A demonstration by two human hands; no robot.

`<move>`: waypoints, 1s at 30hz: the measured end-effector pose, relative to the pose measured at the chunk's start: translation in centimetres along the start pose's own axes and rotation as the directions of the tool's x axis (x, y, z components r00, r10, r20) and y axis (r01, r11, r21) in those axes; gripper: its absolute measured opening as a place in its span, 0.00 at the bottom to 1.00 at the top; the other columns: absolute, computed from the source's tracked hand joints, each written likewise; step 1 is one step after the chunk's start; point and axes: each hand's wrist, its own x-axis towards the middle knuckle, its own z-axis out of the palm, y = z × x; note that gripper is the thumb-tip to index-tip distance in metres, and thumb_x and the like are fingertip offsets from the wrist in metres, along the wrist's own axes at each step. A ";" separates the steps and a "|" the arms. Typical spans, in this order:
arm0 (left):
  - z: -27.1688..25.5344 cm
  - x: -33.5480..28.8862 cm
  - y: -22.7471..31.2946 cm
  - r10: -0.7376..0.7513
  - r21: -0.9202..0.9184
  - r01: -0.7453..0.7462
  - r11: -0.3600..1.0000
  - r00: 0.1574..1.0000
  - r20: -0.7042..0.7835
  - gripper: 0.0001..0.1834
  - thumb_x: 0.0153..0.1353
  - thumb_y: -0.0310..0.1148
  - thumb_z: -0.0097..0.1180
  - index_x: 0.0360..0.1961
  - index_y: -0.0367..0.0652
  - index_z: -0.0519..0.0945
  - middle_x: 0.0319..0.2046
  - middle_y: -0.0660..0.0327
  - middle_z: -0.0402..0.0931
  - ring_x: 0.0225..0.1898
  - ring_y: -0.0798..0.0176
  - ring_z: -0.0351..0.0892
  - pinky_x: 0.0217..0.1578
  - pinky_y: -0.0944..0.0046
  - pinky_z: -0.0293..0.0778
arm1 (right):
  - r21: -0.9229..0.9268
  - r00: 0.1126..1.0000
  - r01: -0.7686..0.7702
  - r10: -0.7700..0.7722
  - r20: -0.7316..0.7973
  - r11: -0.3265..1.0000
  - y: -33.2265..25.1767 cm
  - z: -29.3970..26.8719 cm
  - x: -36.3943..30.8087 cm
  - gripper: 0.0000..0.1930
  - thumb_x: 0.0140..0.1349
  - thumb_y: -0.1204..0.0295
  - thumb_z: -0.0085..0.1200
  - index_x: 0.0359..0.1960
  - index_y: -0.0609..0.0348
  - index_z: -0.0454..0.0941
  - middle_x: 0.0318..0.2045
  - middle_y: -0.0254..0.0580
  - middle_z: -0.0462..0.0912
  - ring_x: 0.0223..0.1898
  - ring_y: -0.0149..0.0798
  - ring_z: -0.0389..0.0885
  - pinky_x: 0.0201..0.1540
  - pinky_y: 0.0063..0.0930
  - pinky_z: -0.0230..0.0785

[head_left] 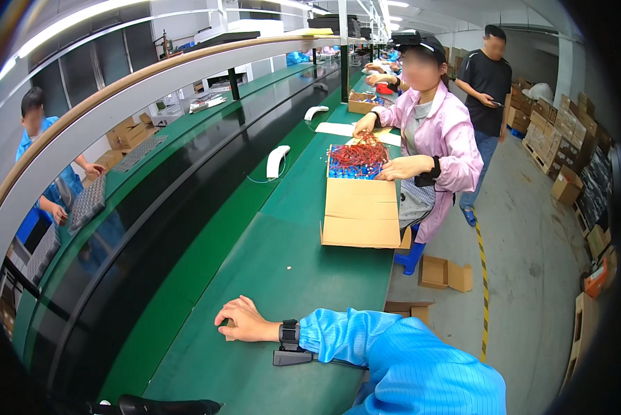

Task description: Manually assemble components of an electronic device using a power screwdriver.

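Resting R hand, small tan piece

head cam, fisheye | looked down and forward along the long green-topped workbench | wearer's own hand sat close at the bottom | co-workers farther off | edges bent hard

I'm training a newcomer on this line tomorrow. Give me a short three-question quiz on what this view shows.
1. True or false: the wearer's hand rests flat on the green bench.
2. What fills the open cardboard box by the co-worker in the pink coat?
A. red wires
B. bottles
C. cloth
3. What is strapped at the wearer's wrist?

Key: 1 true. 2 A, red wires. 3 a black band.
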 end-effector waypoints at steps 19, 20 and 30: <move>0.1 0.0 -0.3 -0.036 0.008 0.036 0.999 0.999 0.024 0.04 0.52 0.20 0.54 0.30 0.31 0.77 0.28 0.52 0.71 0.28 0.57 0.70 0.28 0.63 0.67 | -0.066 0.993 -0.050 0.057 0.107 0.997 -0.2 -0.4 0.2 0.10 0.52 0.64 0.51 0.34 0.52 0.75 0.38 0.40 0.75 0.54 0.45 0.62 0.62 0.47 0.35; 0.1 -0.1 -0.5 -0.036 0.008 0.036 0.999 0.999 0.025 0.04 0.52 0.20 0.54 0.30 0.31 0.77 0.28 0.52 0.71 0.28 0.57 0.70 0.28 0.63 0.67 | -0.065 0.993 -0.051 0.058 0.107 0.997 -0.2 -0.3 0.2 0.10 0.52 0.64 0.51 0.34 0.52 0.75 0.38 0.39 0.75 0.54 0.45 0.62 0.62 0.47 0.35; 0.8 -0.1 -0.8 -0.036 -0.017 0.036 0.999 0.999 0.012 0.04 0.52 0.21 0.55 0.29 0.29 0.76 0.27 0.51 0.70 0.28 0.57 0.70 0.28 0.63 0.67 | -0.057 0.993 -0.048 0.054 0.107 0.997 0.5 0.2 0.4 0.10 0.52 0.64 0.50 0.33 0.52 0.75 0.39 0.39 0.75 0.55 0.44 0.61 0.62 0.48 0.34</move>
